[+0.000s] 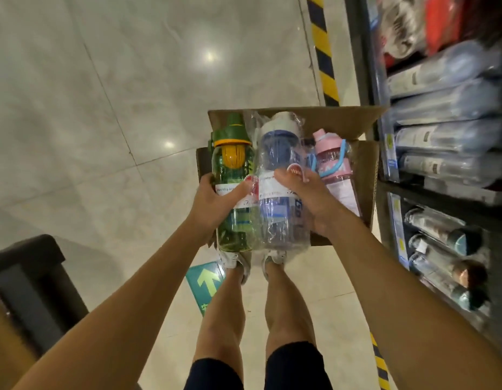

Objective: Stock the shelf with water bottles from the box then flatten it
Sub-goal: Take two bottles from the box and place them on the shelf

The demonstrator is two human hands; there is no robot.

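— So, from the head camera, which step is this?

— Unloading, I'd judge. The left hand (216, 201) is wrapped around a green bottle (234, 187), fingers curled behind it and the thumb pressed across its label. The right hand (306, 198) grips a blue bottle (280, 190) in clear plastic wrap, thumb on the front, fingers closed around the far side. The two bottles touch each other, side by side.

— And the box?

— The cardboard box (365, 164) sits on the floor (103, 108) just in front of the person's shoes, flaps open, right beside the shelf (384, 136). A pink bottle (335, 170) lies in it, to the right of the blue one. Whether the two held bottles are clear of the box or resting in it, I cannot tell.

— What does the next move call for?

— Probably carrying both bottles right, to the shelf, where wrapped bottles already lie in rows. It needs a free slot, and I can't make one out through the blur. The plastic wrap may be slippery, so a firm grip matters.

— Flattening?

— Not yet; the box isn't emptied.
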